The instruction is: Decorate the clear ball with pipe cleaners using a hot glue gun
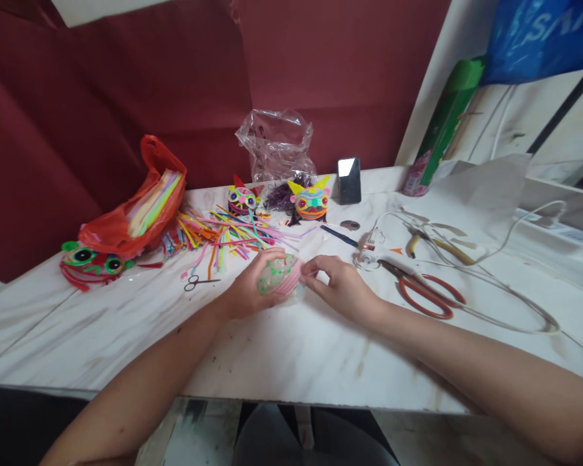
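Note:
In the middle of the view, my left hand [252, 285] is wrapped round a clear rounded ball [271, 277] with green spots and rows of pink pipe cleaner on its right side. My right hand [333, 279] is at the ball's right edge with thumb and forefinger pinched together; what lies between the fingertips is too small to make out. Small scissors [198, 282] lie left of my left hand. Behind the ball, loose coloured pipe cleaners [228, 239] are heaped on the white marbled table [291, 362].
Two finished animal heads [312, 202] stand at the back, near a phone [349, 180] and clear plastic bag [276, 139]. A red bag [121, 223] and green-eyed head [94, 265] sit left. Right lie red-handled scissors [432, 296], pliers [449, 251], cables [510, 301] and a spray can [440, 129].

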A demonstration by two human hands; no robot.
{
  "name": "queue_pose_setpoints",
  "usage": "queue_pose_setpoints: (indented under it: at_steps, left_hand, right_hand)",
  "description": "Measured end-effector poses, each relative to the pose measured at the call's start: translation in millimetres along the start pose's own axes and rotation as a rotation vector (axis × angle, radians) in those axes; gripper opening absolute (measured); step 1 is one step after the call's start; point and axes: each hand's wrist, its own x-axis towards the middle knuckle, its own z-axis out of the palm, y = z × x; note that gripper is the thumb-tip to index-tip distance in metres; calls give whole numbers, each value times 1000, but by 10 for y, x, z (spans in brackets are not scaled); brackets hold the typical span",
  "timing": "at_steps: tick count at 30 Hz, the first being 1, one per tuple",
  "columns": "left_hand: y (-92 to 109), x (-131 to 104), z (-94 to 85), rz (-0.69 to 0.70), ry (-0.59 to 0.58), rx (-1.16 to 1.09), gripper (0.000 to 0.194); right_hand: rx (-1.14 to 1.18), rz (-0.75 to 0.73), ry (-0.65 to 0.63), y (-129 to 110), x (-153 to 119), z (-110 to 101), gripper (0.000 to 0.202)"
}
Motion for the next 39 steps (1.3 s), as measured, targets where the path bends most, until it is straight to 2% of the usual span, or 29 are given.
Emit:
queue_pose_setpoints:
  at_steps: [6,11,14,19,25,29,33,36,39]
  left_hand:
    - [70,30,-25,-36,-39,26,65]
    - [180,35,26,-149,91,75,55]
    - [194,14,53,-147,111,77,51]
    - [155,-20,66,-142,101,41,52]
    - [158,-6,36,-162,103,21,66]
    - [209,15,15,-263,50,-21,67]
    - [238,19,33,-322,101,-27,62]
    - [203,18,24,-343,116,-78,64]
    - [123,24,-12,-410,120,-213,68]
  right_hand:
    - [-1,-8,20,-7,-13,38,9]
    - [-6,-13,9,-28,-16,77,7]
    - [21,-7,15,-37,-34,93,5]
    - [98,51,21,-34,-70,100,5]
    - [160,124,24,-56,-63,107,3]
    - [179,136,22,-90,-54,121,3]
    - [197,146,8,-105,-57,140,3]
    - [283,160,-8,-77,-53,127,7]
    - [378,180,34,-17,-41,73,9]
